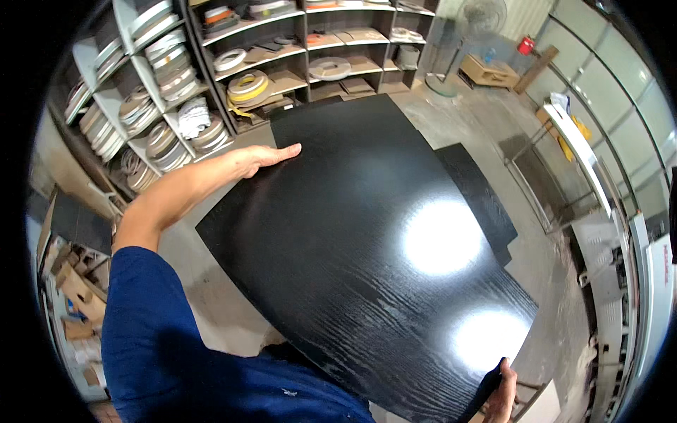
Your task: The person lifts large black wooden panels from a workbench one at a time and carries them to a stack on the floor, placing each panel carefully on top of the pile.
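A large black wood-grain panel (pixel 331 225) spans the middle of the view, tilted, with two bright light reflections on its glossy face. My left hand (pixel 264 158) holds its far left edge, the thumb lying on the top face and the other fingers mostly hidden. At the near right corner, my right hand (pixel 502 396) grips the edge; its fingers are partly hidden by the panel and the lower border of the view. More black panels (pixel 483 194) show beneath and beyond the held one, on the right.
Shelves (pixel 307 53) with rolls of edge banding (pixel 248 88) stand along the far side, and a rack (pixel 130 70) of more rolls is at the left. A pedestal fan (pixel 458 49), a cardboard box (pixel 488 70) and a metal-framed table (pixel 578 151) are at the right. A long machine (pixel 599 282) runs down the right side.
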A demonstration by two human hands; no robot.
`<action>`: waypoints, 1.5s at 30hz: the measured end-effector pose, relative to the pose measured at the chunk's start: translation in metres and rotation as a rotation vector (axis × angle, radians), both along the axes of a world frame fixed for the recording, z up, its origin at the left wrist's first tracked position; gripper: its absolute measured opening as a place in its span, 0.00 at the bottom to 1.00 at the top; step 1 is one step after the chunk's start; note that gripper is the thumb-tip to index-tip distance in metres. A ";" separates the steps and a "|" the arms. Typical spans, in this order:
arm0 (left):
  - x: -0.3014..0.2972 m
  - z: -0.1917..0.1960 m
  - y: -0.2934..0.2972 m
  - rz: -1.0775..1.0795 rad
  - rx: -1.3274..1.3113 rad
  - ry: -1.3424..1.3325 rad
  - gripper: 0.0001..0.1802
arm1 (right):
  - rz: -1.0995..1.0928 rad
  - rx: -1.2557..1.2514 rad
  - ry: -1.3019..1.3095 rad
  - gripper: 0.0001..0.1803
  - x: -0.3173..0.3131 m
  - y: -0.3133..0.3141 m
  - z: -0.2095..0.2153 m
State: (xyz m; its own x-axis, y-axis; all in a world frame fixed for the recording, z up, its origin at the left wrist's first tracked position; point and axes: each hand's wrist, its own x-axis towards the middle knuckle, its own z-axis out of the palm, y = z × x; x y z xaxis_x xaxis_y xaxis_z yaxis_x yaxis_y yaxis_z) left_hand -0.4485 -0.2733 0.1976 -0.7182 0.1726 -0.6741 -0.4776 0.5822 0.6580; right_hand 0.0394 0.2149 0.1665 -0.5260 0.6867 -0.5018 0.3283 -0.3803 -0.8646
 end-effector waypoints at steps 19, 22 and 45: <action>0.005 -0.028 -0.228 -0.473 0.720 0.048 0.47 | 0.079 0.191 0.017 0.32 0.095 -0.196 -0.012; 0.035 -0.068 -0.219 -0.314 0.542 0.510 0.40 | 0.077 0.463 -0.064 0.25 0.073 -0.217 -0.009; -0.179 -0.076 -0.115 -0.724 0.385 0.821 0.25 | -0.435 0.938 -0.025 0.15 -0.009 -0.272 -0.087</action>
State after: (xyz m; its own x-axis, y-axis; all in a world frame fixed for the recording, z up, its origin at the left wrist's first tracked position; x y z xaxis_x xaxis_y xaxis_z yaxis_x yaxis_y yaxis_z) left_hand -0.6278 -0.3880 0.1212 -0.5647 0.8141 0.1354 0.5377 0.2384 0.8087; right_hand 0.0299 -0.0570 0.0797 -0.1353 0.9358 0.3255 0.3458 0.3525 -0.8696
